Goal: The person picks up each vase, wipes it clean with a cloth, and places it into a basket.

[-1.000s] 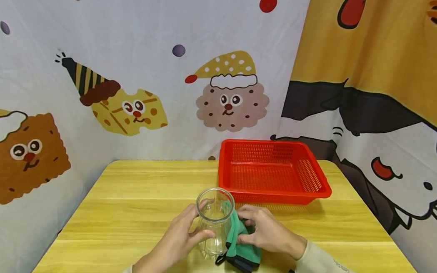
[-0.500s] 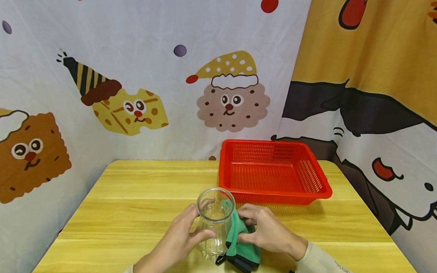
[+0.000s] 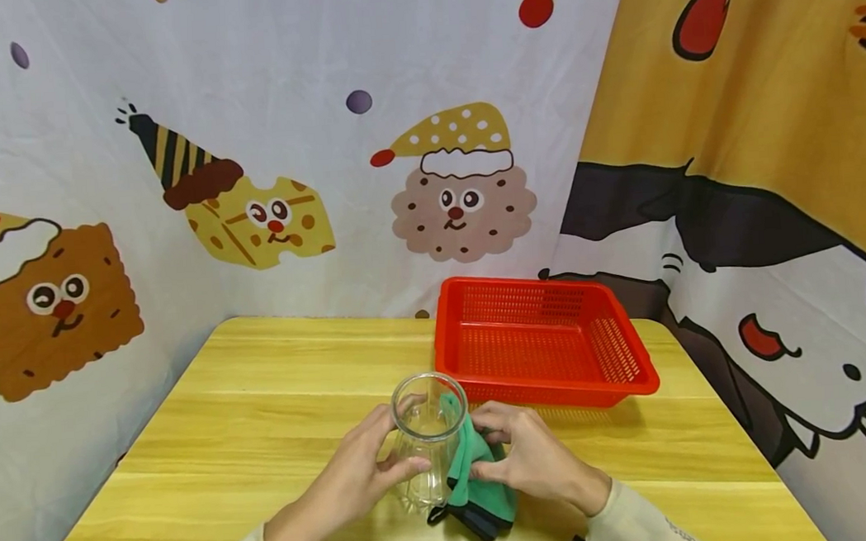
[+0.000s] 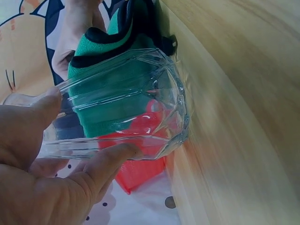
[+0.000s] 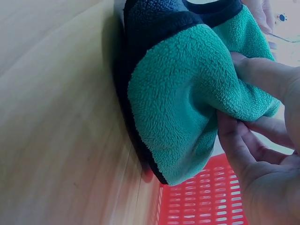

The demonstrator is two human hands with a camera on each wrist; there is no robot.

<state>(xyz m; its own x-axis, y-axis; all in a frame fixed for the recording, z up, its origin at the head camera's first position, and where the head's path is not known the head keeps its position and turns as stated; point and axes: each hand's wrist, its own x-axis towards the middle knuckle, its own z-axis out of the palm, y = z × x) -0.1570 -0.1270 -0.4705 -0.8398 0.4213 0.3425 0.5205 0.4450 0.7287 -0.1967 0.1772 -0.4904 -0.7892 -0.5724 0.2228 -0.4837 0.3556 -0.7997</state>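
The clear faceted glass jar (image 3: 428, 436) stood upright on the wooden table (image 3: 262, 397), near its front edge and just in front of the red basket. Your left hand (image 3: 352, 482) grasped the jar from its left side, thumb and fingers curled round the wall (in the left wrist view the thumb (image 4: 44, 112) and a finger (image 4: 110, 157) pressed the glass (image 4: 136, 93) from opposite sides). Against the jar's right side lay a green fleece cloth (image 3: 476, 483) with a dark border, part of it reaching up to the rim and part resting on the table. Your right hand (image 3: 530, 459) pinched this cloth, its fingers (image 5: 248, 70) bunching the green fleece (image 5: 183, 108) close to the glass. Behind the two hands sat the red perforated plastic basket (image 3: 545, 342), apart from the jar. Cartoon-printed fabric sheets (image 3: 284, 147) hung behind and beside the table.
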